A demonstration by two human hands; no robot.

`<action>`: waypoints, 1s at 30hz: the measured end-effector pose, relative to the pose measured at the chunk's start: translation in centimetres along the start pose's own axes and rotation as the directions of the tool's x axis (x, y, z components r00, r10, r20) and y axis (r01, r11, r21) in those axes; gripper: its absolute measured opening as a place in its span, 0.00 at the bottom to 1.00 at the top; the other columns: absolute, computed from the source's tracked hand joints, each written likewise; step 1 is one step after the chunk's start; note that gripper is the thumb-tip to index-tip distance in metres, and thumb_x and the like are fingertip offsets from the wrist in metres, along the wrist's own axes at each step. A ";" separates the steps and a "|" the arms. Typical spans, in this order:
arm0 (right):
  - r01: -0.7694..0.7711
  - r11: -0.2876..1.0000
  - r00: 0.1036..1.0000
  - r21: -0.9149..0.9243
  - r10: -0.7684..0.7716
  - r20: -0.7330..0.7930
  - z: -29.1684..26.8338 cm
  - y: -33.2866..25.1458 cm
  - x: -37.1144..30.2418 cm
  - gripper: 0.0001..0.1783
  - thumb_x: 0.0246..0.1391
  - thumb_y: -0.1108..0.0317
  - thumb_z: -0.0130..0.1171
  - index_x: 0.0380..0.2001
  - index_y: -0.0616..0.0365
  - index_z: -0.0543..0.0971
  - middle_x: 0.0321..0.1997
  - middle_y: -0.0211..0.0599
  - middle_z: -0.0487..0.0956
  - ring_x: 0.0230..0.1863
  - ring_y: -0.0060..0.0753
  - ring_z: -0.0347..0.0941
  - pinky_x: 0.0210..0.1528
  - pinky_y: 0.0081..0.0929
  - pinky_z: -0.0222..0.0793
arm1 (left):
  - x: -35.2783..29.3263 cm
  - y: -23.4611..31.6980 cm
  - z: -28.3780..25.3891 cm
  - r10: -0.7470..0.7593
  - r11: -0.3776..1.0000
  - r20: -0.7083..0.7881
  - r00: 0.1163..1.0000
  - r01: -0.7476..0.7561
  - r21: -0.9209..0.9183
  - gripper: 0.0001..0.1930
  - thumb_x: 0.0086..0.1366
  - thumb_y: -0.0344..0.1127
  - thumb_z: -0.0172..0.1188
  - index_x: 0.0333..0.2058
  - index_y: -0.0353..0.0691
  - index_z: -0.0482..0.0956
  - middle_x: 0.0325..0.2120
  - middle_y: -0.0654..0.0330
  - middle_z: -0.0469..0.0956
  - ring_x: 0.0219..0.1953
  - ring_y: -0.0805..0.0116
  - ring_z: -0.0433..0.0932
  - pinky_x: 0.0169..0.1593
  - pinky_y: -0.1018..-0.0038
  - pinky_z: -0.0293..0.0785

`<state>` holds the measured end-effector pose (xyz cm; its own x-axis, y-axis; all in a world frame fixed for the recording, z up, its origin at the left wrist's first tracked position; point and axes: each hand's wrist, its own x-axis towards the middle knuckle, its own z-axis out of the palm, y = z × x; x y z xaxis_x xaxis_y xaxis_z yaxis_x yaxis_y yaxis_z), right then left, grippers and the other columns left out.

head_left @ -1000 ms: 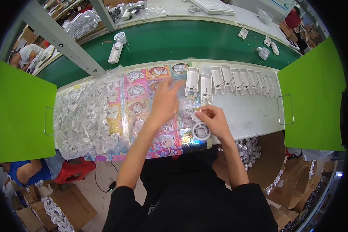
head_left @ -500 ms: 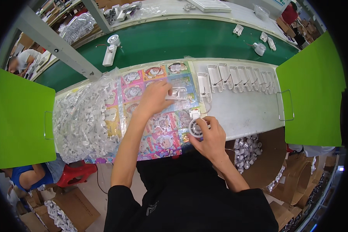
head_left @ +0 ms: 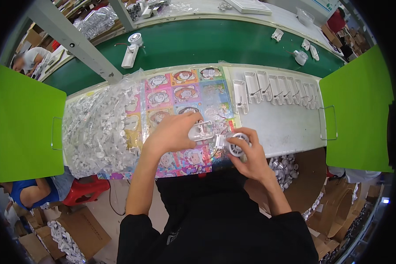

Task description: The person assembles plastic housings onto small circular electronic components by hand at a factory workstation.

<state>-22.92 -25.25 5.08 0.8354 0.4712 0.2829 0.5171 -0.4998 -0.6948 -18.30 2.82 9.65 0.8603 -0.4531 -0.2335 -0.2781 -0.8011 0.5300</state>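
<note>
Head: left hand [head_left: 174,132] grips white housing [head_left: 203,131] over patterned mat [head_left: 185,93]; long axis roughly left-right, free end pointing right. Right hand [head_left: 252,157] holds round white part [head_left: 237,145], its bracket [head_left: 220,141] pointing left, just beside housing. Vs previous frame: housing nearer body, bracket swung from away-pointing to left.

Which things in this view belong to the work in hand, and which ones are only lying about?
Likely part of the work:
white open housing, in the left hand
round white spoked part, in the right hand
row of white housings with wires

Apparently just lying about:
red stool
clear plastic tub, far bench
</note>
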 end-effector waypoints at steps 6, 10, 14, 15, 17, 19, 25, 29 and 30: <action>0.183 0.979 0.981 -0.086 -0.188 -0.044 -0.7 -1.2 2.1 0.25 0.47 0.75 0.70 0.51 0.45 0.84 0.61 0.52 0.72 0.55 0.56 0.76 0.49 0.40 0.78 | -0.5 0.1 1.3 0.179 0.977 -0.105 0.978 -0.189 -0.102 0.31 0.48 0.34 0.71 0.55 0.42 0.79 0.43 0.48 0.84 0.47 0.44 0.82 0.51 0.56 0.77; 0.222 0.950 0.975 -0.220 -0.221 0.026 -1.2 -1.9 2.6 0.28 0.44 0.76 0.67 0.51 0.42 0.84 0.61 0.51 0.72 0.58 0.55 0.75 0.50 0.40 0.79 | -0.8 1.4 0.5 0.161 0.981 -0.113 0.981 -0.171 -0.089 0.31 0.49 0.33 0.71 0.56 0.40 0.80 0.45 0.47 0.83 0.48 0.45 0.81 0.52 0.57 0.77; 0.311 0.902 0.950 -0.298 -0.299 0.088 -1.4 -2.4 3.0 0.29 0.41 0.77 0.65 0.50 0.42 0.84 0.61 0.50 0.73 0.60 0.55 0.73 0.52 0.40 0.79 | -1.0 0.8 1.5 0.201 0.970 -0.158 0.967 -0.218 -0.103 0.31 0.49 0.33 0.72 0.56 0.38 0.80 0.43 0.48 0.83 0.47 0.45 0.81 0.50 0.57 0.77; 0.313 0.895 0.950 -0.318 -0.300 0.090 -1.3 -2.5 3.0 0.29 0.40 0.77 0.65 0.49 0.42 0.84 0.60 0.50 0.73 0.61 0.55 0.73 0.53 0.41 0.79 | -1.1 0.9 1.5 0.201 0.970 -0.155 0.967 -0.219 -0.104 0.31 0.49 0.33 0.72 0.56 0.38 0.80 0.43 0.48 0.83 0.47 0.45 0.81 0.50 0.57 0.77; 0.313 0.888 0.949 -0.337 -0.301 0.090 -1.4 -2.6 3.1 0.29 0.40 0.78 0.64 0.49 0.43 0.84 0.60 0.50 0.73 0.62 0.56 0.72 0.54 0.41 0.78 | -1.3 1.5 1.0 0.174 0.968 -0.173 0.969 -0.200 -0.150 0.29 0.51 0.34 0.72 0.54 0.37 0.81 0.42 0.49 0.83 0.45 0.45 0.81 0.49 0.58 0.77; 0.294 0.904 0.955 -0.309 -0.267 0.128 -1.5 -2.7 3.2 0.27 0.40 0.78 0.63 0.48 0.45 0.84 0.59 0.50 0.73 0.62 0.55 0.72 0.54 0.42 0.78 | -1.3 1.5 1.4 0.167 0.963 -0.198 0.966 -0.203 -0.176 0.27 0.52 0.34 0.72 0.53 0.37 0.82 0.42 0.49 0.83 0.44 0.45 0.81 0.48 0.58 0.77; 0.360 0.857 0.929 -0.369 -0.366 0.055 -1.5 -3.1 3.6 0.26 0.40 0.77 0.63 0.47 0.47 0.84 0.58 0.48 0.75 0.61 0.54 0.74 0.55 0.41 0.79 | -1.2 1.2 2.3 0.124 0.938 -0.300 0.946 -0.211 -0.276 0.22 0.56 0.36 0.72 0.50 0.37 0.84 0.39 0.49 0.84 0.42 0.46 0.82 0.46 0.60 0.77; 0.373 0.850 0.923 -0.371 -0.381 0.054 -1.5 -3.2 4.0 0.25 0.40 0.76 0.64 0.46 0.47 0.85 0.57 0.47 0.75 0.61 0.53 0.74 0.54 0.40 0.79 | -1.1 0.9 3.4 0.040 0.911 -0.374 0.926 -0.188 -0.368 0.19 0.56 0.38 0.73 0.46 0.39 0.87 0.37 0.50 0.85 0.40 0.46 0.84 0.44 0.62 0.79; 0.390 0.839 0.916 -0.380 -0.395 0.068 -1.5 -3.2 4.2 0.25 0.40 0.76 0.63 0.47 0.48 0.84 0.57 0.47 0.75 0.60 0.53 0.74 0.54 0.40 0.79 | -1.1 0.7 3.7 0.041 0.911 -0.372 0.927 -0.187 -0.367 0.19 0.56 0.38 0.73 0.46 0.39 0.87 0.37 0.50 0.85 0.40 0.46 0.84 0.44 0.62 0.79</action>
<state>-20.80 -22.83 9.46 0.5484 0.6788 0.4884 0.8302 -0.5117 -0.2211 -21.00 1.27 7.28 0.9454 -0.3073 0.1082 -0.2575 -0.5015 0.8260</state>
